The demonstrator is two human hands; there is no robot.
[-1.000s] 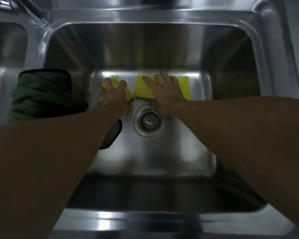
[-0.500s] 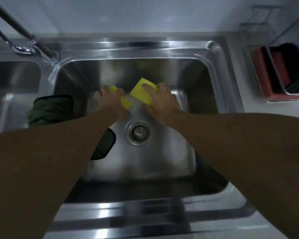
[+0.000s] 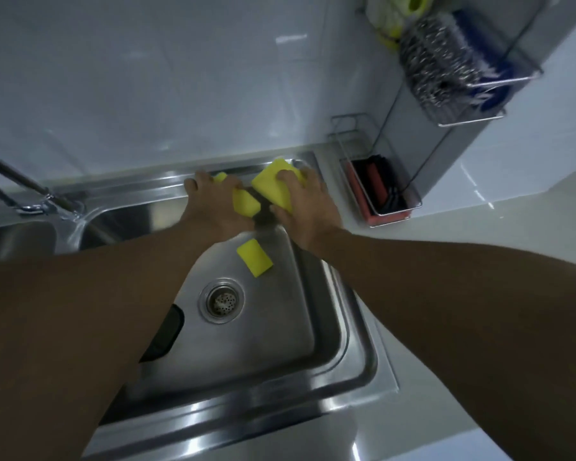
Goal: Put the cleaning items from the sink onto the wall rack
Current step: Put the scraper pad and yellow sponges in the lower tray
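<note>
My left hand [image 3: 215, 202] grips a yellow sponge [image 3: 245, 202] above the sink's back rim. My right hand [image 3: 305, 202] grips a second yellow sponge [image 3: 271, 179] just to its right, raised over the back right corner of the steel sink [image 3: 353, 357]. A third yellow sponge [image 3: 254, 257] lies on the sink floor near the drain [image 3: 221, 301]. The wire wall rack [image 3: 473, 91] hangs at the upper right, holding a steel wool scourer [image 3: 436, 64] and a blue brush [image 3: 479, 58]. Its lower basket [image 3: 396, 211] holds red and black items.
A tap [image 3: 30, 194] stands at the left behind the divider to a second basin [image 3: 14, 237]. A dark green item [image 3: 162, 334] shows under my left forearm in the sink. White tiled wall [image 3: 147, 78] rises behind; a white counter [image 3: 496, 201] lies at right.
Both hands lifted their yellow sponges off the sink floor and moved up and right toward the rack. The view tilted up, bringing the wall rack in. A third sponge now shows by the drain.
</note>
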